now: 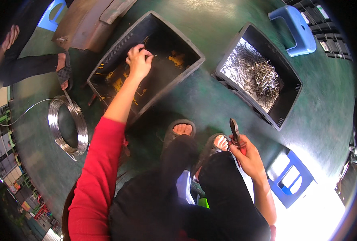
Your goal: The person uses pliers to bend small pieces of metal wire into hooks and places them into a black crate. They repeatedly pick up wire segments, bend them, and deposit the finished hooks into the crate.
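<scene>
My left hand [138, 63] reaches over the left black crate [178, 85], its fingers curled together. A tiny tip shows at the fingers; what they hold is too small to make out. Orange-yellow patches [177, 59] mark the inside of this crate. Above my right knee, my right hand [249, 157] is closed round a pair of pliers [234, 129] with red handles and dark jaws pointing away from me. To the right, a second black crate [288, 105] contains a heap of bent metal wire pieces [263, 76] on a pale lining.
A coil of silvery wire [82, 134] lies on the green floor at left, one end trailing off. Another person's leg and sandal [64, 70] are beside it. Blue stools [293, 30] stand at far right and nearer right. A brown box [80, 26] adjoins the left crate.
</scene>
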The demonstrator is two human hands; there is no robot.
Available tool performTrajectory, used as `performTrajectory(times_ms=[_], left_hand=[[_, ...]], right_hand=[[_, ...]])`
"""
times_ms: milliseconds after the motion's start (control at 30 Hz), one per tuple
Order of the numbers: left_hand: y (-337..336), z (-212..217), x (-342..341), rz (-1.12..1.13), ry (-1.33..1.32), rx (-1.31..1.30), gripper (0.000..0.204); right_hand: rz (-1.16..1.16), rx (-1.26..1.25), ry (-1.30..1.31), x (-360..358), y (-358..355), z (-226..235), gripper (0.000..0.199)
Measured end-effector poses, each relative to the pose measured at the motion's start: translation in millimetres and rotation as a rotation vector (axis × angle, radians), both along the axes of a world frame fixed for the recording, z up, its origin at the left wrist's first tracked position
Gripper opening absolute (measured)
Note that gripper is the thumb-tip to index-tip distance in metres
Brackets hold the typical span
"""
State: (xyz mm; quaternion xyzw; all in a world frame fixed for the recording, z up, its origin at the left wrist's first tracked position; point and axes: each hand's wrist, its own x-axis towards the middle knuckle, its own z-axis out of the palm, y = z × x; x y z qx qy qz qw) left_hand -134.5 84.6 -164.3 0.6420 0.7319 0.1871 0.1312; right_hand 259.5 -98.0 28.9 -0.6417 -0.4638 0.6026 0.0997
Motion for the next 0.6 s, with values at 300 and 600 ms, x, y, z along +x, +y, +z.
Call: performTrajectory(times_ms=[300,600], left_hand=[[-55,131,77,-0.055,-1.829,-0.47,0.021],[-102,165,136,-0.061,-1.676,-0.42,0.013]], right_hand=[[0.055,-0.018,0.155,-26,21,15,0.032],[0.133,-0.163,0.321,-42,28,31,0.041]])
